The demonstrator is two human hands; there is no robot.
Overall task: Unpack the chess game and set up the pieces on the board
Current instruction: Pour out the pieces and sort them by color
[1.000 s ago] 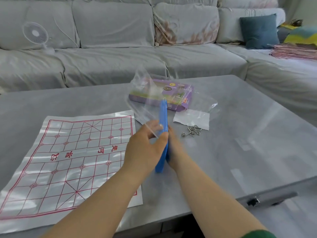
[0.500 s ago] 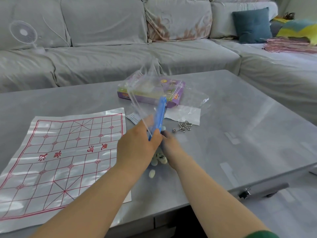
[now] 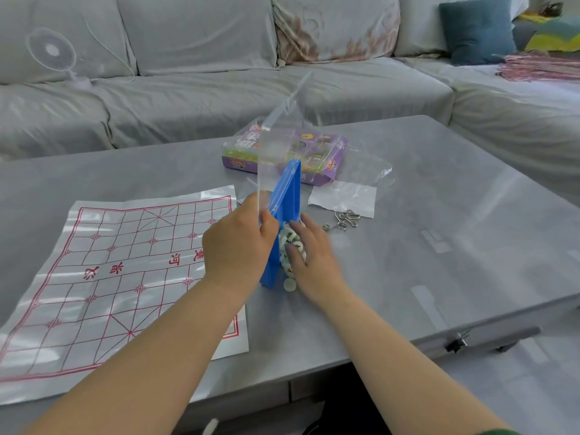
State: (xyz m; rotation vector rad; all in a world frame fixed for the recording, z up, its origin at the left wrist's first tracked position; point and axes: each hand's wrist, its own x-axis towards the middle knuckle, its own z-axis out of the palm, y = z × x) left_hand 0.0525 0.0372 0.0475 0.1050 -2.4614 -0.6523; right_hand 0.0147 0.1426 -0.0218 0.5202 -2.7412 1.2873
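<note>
- At frame centre, a rigid blue plastic case [image 3: 284, 211] stood on edge on the glossy grey table [image 3: 439, 215], with a clear crinkled bag [image 3: 276, 146] rising above it.
- The left hand [image 3: 238, 246] was closed on the case and bag.
- The right hand [image 3: 309, 255] lay open over round white pieces [image 3: 289, 284], their markings blurred, possibly red.
- The thin shiny board sheet [image 3: 119, 271] lay flat at lower left.

Table [image 3: 455, 215] right half open; purple box [image 3: 326, 158], wire puzzle [image 3: 342, 219] crowd tilted blue tray [image 3: 287, 196].
</note>
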